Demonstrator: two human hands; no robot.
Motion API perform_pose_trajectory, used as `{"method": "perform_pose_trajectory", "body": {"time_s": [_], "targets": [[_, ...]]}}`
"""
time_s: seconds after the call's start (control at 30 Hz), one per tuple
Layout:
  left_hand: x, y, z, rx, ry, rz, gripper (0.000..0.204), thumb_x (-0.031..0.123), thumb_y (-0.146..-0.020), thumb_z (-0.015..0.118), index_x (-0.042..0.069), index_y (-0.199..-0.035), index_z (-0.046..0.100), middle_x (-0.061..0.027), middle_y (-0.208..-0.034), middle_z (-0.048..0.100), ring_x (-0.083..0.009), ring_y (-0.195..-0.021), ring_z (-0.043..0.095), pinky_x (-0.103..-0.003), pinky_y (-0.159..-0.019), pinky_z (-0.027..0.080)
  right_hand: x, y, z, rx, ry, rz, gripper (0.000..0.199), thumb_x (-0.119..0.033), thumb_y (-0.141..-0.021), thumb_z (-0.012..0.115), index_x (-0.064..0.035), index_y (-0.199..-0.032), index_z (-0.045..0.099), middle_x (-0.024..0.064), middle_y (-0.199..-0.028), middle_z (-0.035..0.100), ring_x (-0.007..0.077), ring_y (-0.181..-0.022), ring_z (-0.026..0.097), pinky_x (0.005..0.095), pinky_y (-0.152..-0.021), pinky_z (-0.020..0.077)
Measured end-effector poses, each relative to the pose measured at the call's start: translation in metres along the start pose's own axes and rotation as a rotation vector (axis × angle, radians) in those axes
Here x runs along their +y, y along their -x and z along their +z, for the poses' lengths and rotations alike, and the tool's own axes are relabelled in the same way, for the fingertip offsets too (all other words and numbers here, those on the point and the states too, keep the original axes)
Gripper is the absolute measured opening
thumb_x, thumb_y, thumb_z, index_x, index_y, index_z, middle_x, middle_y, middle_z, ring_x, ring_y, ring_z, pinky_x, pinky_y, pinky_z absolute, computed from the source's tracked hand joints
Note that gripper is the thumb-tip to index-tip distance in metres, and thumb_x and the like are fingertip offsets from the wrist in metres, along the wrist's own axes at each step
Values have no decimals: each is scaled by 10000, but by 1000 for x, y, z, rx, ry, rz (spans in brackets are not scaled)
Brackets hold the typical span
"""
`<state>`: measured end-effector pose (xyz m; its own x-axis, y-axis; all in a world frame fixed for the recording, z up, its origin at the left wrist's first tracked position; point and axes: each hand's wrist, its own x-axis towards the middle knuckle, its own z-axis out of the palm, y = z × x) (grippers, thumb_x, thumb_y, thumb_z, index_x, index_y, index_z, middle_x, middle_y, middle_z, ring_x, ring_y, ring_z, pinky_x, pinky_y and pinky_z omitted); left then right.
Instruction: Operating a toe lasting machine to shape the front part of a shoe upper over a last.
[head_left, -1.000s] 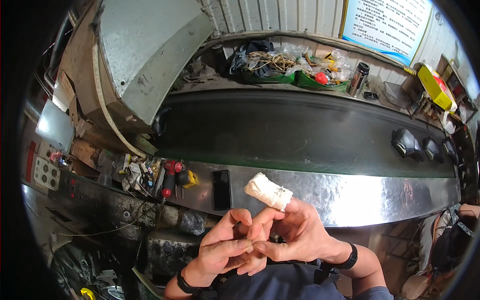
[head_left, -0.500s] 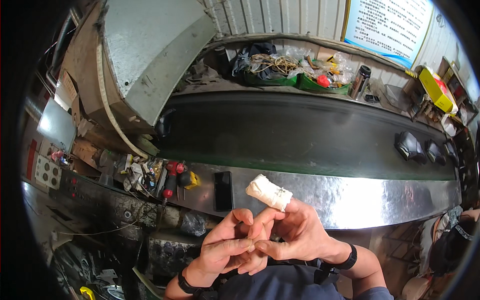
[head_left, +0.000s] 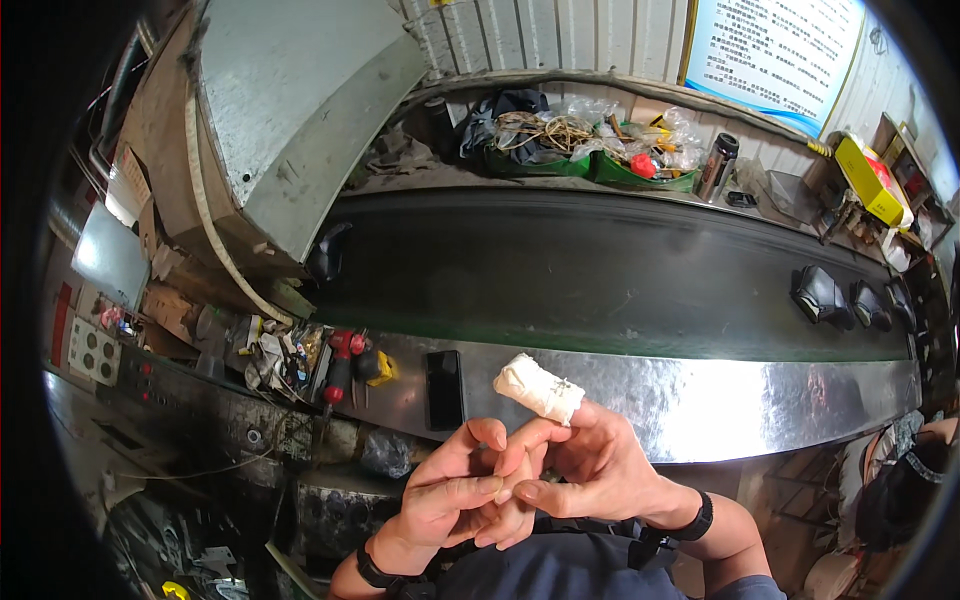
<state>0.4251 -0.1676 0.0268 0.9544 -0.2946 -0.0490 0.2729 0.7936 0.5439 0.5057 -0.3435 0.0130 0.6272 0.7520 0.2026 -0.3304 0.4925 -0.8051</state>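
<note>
At a workbench with a polished metal edge [head_left: 780,405], a person's left hand [head_left: 440,495] and right hand [head_left: 605,465] meet, thumbs and fingertips close together, black wristbands [head_left: 697,515] on both wrists. A white wrapping [head_left: 540,390] covers one outstretched finger of the right hand, at twelve o'clock from the meeting fingertips. The other fingers are bent; whether they pinch anything small cannot be told. From the hands, a black phone [head_left: 445,390] lies at eleven o'clock on the metal and a red-and-black power tool [head_left: 342,368] at ten. A dark belt-like surface [head_left: 560,270] spans twelve o'clock, with black rounded pieces [head_left: 822,297] at two and cluttered green trays [head_left: 640,180] at one.
</note>
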Motion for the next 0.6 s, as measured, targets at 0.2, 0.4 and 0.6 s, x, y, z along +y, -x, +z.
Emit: {"method": "perform_pose_trajectory", "body": {"time_s": [0.2, 0.4, 0.6], "targets": [[1, -6, -1, -28, 38, 11, 346, -18, -934, 470, 69, -1267, 432, -393, -1432, 353, -123, -402, 408, -321, -427, 423, -3, -3, -3, -7, -1, -6, 764, 152, -860, 659, -22, -1534, 343, 108, -1070, 676, 146, -920, 669, 304, -855, 517], [5, -14, -15, -157, 51, -13, 336, 17, -1014, 443, 85, -1338, 381, -126, -1019, 486, -204, -557, 518, -385, -557, 458, -2, -9, -8, 20, -9, 32, 782, 150, -851, 687, -24, -1533, 348, 100, -1060, 675, 146, -918, 669, 313, -863, 519], [-7, -18, -25, -41, -547, 190, 361, -39, -987, 561, 93, -1265, 371, -163, -1088, 566, -138, -564, 544, -294, -529, 482, 7, -14, -9, 127, -38, 131, 768, 96, -885, 701, -12, -1541, 318, 94, -1084, 676, 164, -980, 668, 358, -938, 529]]}}
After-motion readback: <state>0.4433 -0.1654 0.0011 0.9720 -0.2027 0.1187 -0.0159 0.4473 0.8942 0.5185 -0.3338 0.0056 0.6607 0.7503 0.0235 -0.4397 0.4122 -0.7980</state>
